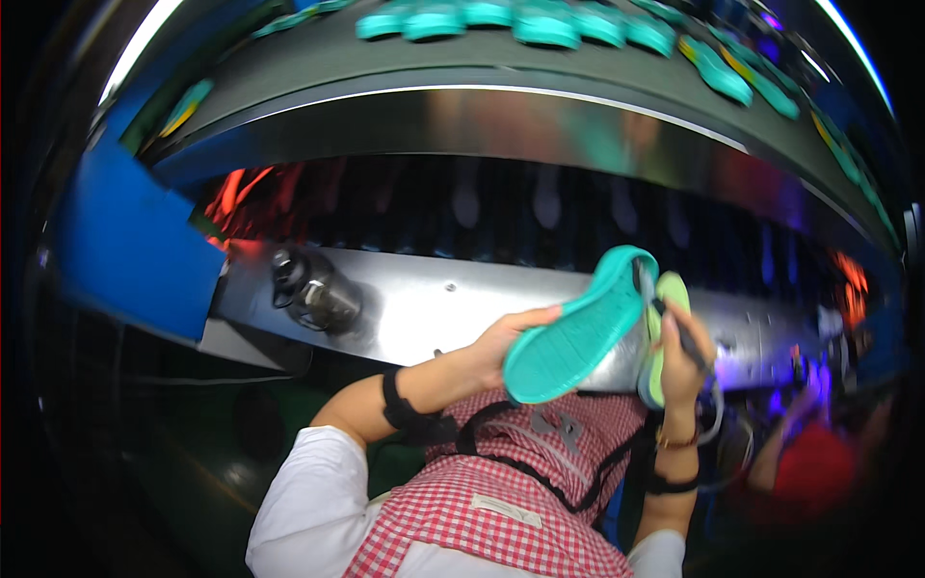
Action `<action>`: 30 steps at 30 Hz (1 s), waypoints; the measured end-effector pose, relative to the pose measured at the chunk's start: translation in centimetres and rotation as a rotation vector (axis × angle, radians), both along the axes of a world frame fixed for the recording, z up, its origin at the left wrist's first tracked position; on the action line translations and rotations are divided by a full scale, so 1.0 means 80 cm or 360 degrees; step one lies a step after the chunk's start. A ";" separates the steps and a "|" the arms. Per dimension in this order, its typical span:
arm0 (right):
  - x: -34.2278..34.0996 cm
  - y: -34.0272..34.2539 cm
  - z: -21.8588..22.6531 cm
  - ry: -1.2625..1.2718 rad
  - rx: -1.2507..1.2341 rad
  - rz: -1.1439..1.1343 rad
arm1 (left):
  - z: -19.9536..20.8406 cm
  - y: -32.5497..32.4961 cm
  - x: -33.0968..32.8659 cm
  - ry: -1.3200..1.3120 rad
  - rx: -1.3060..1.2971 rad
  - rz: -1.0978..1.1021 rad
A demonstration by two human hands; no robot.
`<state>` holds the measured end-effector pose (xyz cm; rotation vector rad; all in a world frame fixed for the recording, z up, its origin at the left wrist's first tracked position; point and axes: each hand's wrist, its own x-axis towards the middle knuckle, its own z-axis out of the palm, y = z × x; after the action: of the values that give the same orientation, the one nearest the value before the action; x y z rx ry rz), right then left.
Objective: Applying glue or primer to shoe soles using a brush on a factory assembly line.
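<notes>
Left hand (501,339) grips teal sole (576,337) at heel, sole raised before chest. Right hand (680,361) pinches dark pen-like tool (680,335) against sole edge. Step: likely marking or trimming edge. Next calls for steady sole, controlled tip. More soles on conveyor (540,72) above.

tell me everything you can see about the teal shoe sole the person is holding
The teal shoe sole is a flat, rubbery-looking piece shaped like a foot, its textured underside facing the camera. It is tilted, heel low near the chest, toe up to the right. The left hand grips its heel end; the right hand, holding a dark slim tool, is at its far edge. A pale green layer shows behind it. It is held above a shiny metal ledge.
</notes>
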<state>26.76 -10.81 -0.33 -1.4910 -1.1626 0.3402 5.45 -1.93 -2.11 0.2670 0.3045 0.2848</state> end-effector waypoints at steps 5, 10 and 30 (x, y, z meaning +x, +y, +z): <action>0.000 -0.058 0.022 0.0397 0.0188 0.0946 | 0.015 0.011 -0.025 -0.0090 0.0400 0.0168; 0.055 -0.063 -0.016 0.0962 0.0481 0.0795 | 0.099 0.039 -0.116 -0.0084 0.0902 0.0800; 0.030 -0.059 0.001 0.1352 0.0165 0.0486 | 0.235 0.349 -0.081 0.2802 0.3403 0.0740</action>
<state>29.12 -15.55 -0.26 -0.9035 -0.6864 0.9938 -1.02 25.96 16.72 2.6449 1.7581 0.6937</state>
